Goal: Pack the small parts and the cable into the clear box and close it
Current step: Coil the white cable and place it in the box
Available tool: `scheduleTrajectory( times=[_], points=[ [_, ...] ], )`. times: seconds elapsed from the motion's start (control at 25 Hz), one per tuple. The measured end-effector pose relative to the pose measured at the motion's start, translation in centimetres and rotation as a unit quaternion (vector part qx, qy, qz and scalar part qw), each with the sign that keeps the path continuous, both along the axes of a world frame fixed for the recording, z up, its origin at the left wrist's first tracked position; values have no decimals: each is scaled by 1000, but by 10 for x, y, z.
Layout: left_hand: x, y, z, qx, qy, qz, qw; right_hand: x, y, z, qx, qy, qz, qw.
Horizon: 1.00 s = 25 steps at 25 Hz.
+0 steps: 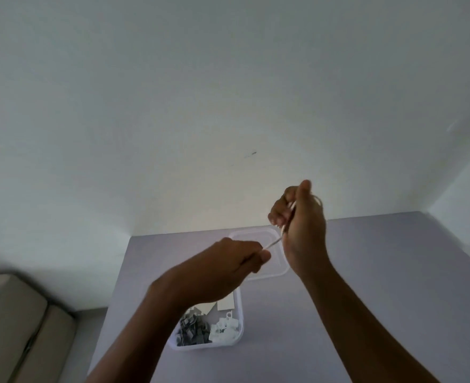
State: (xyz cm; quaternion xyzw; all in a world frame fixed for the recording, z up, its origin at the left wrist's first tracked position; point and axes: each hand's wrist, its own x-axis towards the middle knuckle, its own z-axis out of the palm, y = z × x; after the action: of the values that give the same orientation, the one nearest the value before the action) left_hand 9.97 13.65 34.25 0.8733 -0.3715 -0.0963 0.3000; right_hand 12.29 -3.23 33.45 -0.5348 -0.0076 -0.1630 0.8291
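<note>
1. Both bare hands were raised above a pale lilac table (366, 272) that stood against a white wall.
2. The left hand (222, 269) was curled into a fist, pinching one end of a thin white cable (272, 243) between thumb and forefinger.
3. The right hand (300, 222) was higher and a little farther back, its fingers closed around the rest of the cable, part of which looped over the back of the hand; the stretch between the two hands ran taut.
4. The clear box (239, 322) sat open on the table under the left wrist, holding grey small parts (192, 330) on its left side, white clips (225, 328) on its right and a flat white piece behind them.
5. The clear lid (278, 269) lay flat on the table just behind the box, partly hidden by the hands.
</note>
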Motion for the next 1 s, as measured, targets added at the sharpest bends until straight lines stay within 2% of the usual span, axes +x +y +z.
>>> scheduleTrajectory(
  times=[0.04,0.12,0.2,0.24,0.32,0.4,0.6,0.72,0.84,0.92,1.0],
  points=[
    [2,3,7,11,-23,5,1000,-3,2,-5,-98,16,14,995],
    [9,11,17,36,-61,23,997,-8,5,-12,-268,77,94,956],
    [19,21,25,26,-128,51,990,-12,1,-11,-372,146,205,893],
    [25,28,30,-8,-168,73,983,-15,-4,-10,-384,188,268,863],
    [37,47,39,-91,-215,119,965,-22,-15,-10,-319,272,371,828],
    [40,54,44,-151,-204,136,957,-27,-22,-9,-235,310,376,841],
    [18,18,29,-169,-112,78,976,-32,-13,1,-187,266,306,895],
    [10,0,18,-190,-74,71,976,-33,-6,7,-184,253,292,904],
    [10,-2,17,-217,-83,87,969,-32,-4,7,-178,252,282,908],
    [15,2,18,-226,-62,101,967,-30,-8,9,-125,233,319,910],
    [18,3,19,-242,-29,97,965,-29,-15,14,-69,195,398,894]
  ],
)
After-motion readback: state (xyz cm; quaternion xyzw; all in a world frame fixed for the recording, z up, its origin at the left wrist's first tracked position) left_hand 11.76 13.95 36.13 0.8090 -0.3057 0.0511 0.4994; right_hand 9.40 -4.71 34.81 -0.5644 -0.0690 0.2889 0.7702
